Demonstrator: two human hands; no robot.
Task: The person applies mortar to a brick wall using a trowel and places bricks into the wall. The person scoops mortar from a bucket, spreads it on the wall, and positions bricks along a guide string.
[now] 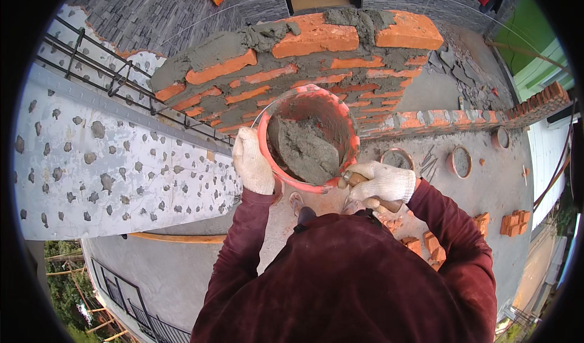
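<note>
My left hand, in a white knit glove, is closed on the left side of an orange-red bucket at its rim. Grey mortar lies inside the bucket. In my gloved right hand is the handle of a trowel, at the bucket's near right rim. The trowel's blade appears to rest in the mortar, smeared grey. Just beyond the bucket rises an orange brick wall with thick mortar joints and wet mortar along parts of its top.
Left is a pitted white wall with steel rebar along it. Round tubs of mortar stand on the floor at right. Loose bricks lie near them. A low brick wall runs off to the right.
</note>
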